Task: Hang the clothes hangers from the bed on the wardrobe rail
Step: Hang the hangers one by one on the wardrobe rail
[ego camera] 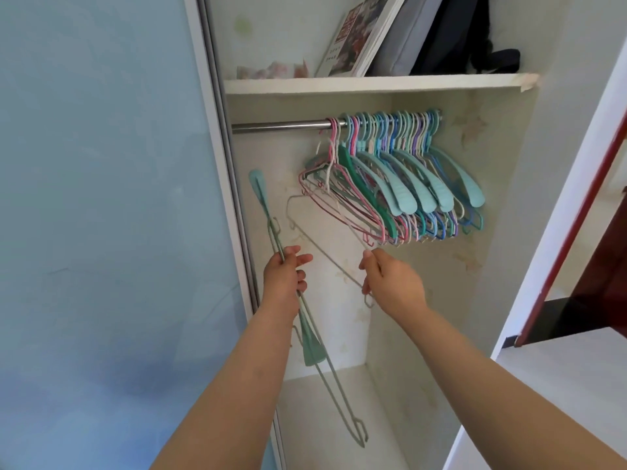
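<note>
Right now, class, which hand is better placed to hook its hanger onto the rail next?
Right. The right hand holds the white wire hanger just below the rail; the left hand grips the teal hanger, off beside the door frame.

Print on shelf booklet [353, 32] too blurred; nothing legible.

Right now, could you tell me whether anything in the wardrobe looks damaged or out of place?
Yes: the shelf's right front corner is chipped and peeling. On the rail, all the hangers are bunched at the right end.
</note>
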